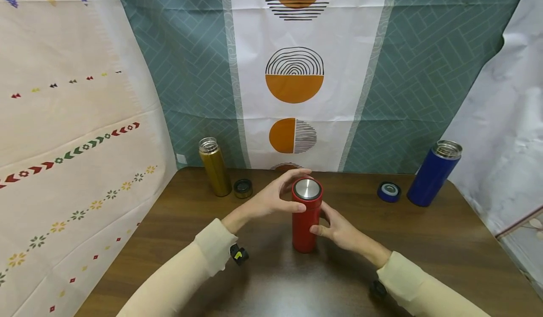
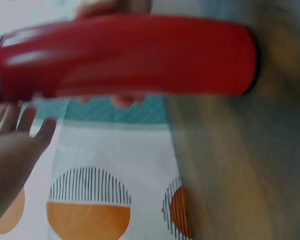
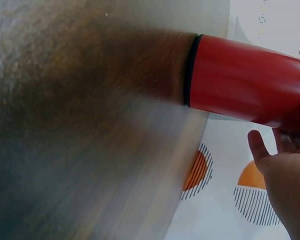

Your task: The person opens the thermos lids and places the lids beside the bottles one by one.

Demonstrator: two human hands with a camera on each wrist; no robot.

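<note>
A red thermos (image 1: 304,230) with a silver-topped lid (image 1: 308,189) stands upright on the table. My left hand (image 1: 275,197) is at its top, thumb across the front below the lid's rim and fingers reaching round behind. Lower down, my right hand (image 1: 339,227) holds the body from the right, its thumb on the front and its other fingers mostly hidden behind. The left wrist view shows the red body (image 2: 130,57) lying across the picture, blurred. In the right wrist view the thermos's dark base (image 3: 192,70) meets the table.
On the brown table (image 1: 263,284), a lidless gold thermos (image 1: 217,173) stands back left beside its lid (image 1: 243,188). A lidless blue thermos (image 1: 432,175) stands back right, with its blue lid (image 1: 389,191) to its left. Patterned cloths (image 1: 191,72) hang behind and along the sides.
</note>
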